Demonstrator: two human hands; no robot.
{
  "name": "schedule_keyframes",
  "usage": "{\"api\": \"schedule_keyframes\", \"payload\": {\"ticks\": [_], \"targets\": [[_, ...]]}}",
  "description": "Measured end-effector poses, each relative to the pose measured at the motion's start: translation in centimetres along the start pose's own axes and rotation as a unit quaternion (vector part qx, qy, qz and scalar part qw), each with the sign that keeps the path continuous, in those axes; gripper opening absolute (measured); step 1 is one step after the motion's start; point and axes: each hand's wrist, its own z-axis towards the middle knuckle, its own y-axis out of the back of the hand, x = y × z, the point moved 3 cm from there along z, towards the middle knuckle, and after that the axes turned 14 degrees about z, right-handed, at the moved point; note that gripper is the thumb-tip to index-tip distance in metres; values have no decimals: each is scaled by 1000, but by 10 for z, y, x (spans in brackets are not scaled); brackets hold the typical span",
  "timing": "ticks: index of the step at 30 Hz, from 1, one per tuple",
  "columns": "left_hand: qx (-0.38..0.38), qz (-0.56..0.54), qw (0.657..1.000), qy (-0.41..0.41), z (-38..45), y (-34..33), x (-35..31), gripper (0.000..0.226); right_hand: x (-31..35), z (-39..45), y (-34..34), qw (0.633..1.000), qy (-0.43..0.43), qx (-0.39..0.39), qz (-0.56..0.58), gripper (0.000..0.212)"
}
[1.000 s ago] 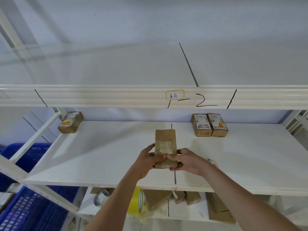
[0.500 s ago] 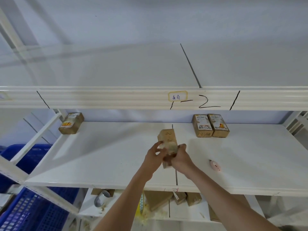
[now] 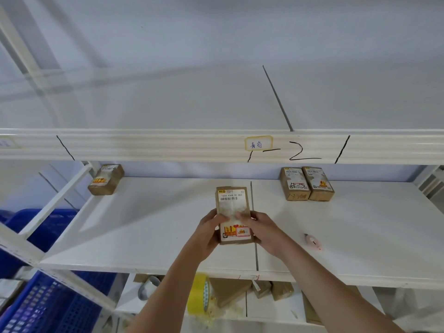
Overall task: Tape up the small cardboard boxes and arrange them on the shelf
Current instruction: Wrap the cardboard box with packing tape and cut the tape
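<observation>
Left hand (image 3: 208, 233) grips the left edge of the small cardboard box (image 3: 233, 215), thumb over the label face, fingers wrapped behind. Right hand (image 3: 260, 230) grips the right edge the same way, thumb lying across the middle of the label. Both hands clamped on the one box, held over the middle shelf (image 3: 144, 227) near its front centre, just left of the shelf's centre seam. Cannot tell whether the box's lower edge touches the shelf or sits just above it.

Box is label side up, long axis running away from the person. Printed shipping label with barcode at the far end, orange-and-yellow graphic at the near end.

Outward on the same shelf:
- two taped boxes (image 3: 306, 183) side by side, touching, at the back right
- one more box (image 3: 106, 179) at the back left corner, angled
- small pink object (image 3: 313, 241) lying right of the hands, well apart from the boxes – too small to identify

Beam of the shelf above carries a yellow-edged tag (image 3: 258, 143) and black marker strokes.

Lower shelf – yellow tape roll (image 3: 199, 295) standing on edge, partly behind the left forearm; several more cardboard boxes (image 3: 262, 290) to its right. Blue plastic crates (image 3: 43, 306) at the lower left, outside the rack.
</observation>
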Motion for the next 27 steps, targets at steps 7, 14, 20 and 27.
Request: {"api": "schedule_keyframes", "payload": {"ticks": [7,14,20,27], "targets": [[-32,60,998,4,0,-3,4,46,-8,6,4,999,18,-27,19,41],[-57,29,998,4,2,-8,4,52,-8,10,2,998,25,-62,-21,27],[-14,73,996,39,7,-5,10,73,-4,12,14,994,16,-51,-94,38],[13,512,854,-85,21,-1,-22,107,33,12,26,868,-34,75,-489,77]]}}
